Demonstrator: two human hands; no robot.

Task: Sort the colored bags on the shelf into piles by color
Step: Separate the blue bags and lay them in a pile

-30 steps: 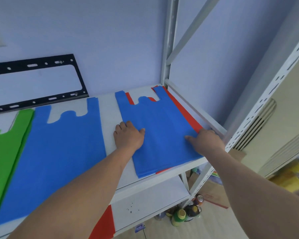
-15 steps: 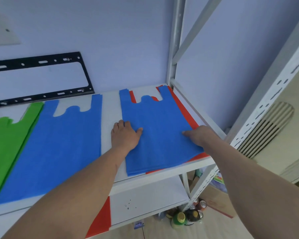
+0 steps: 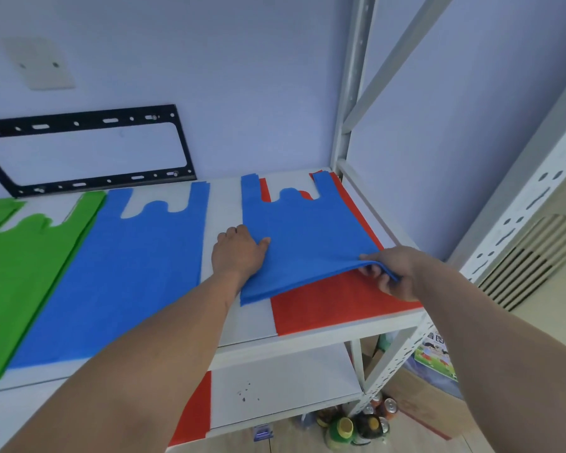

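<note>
Up on the white shelf (image 3: 321, 335), seen from the head camera, three colors of flat vest-style bags lie side by side. Farthest left is the green pile (image 3: 23, 273), its handles pointing toward the wall. Just beside it, overlapping its right edge, lies the large blue pile (image 3: 121, 273), also with its handles toward the wall. A bare strip of shelf separates this from the right-hand stack, where a blue bag (image 3: 307, 243) sits on top of a red bag (image 3: 334, 305).

The left hand (image 3: 239, 253) rests flat on the left edge of that blue bag, fingers spread and straight, thumb out toward the right, pressing the fabric down against the shelf. The right hand (image 3: 392, 273) pinches the blue bag's near right corner, thumb on top and fingers curled underneath, and that corner is raised off the red bag, so that the red bag's near part shows openly. The far part of the blue bag lies flat, red edges showing along its right side and between its handles.

On the wall behind the shelf hangs a black metal bracket (image 3: 89, 148), and above it a pale wall plate (image 3: 40, 63). On the lower shelf board another red sheet (image 3: 193, 410) hangs over the front edge. Bottles and cans (image 3: 356, 423) stand on the floor beside the shelf's perforated leg.
</note>
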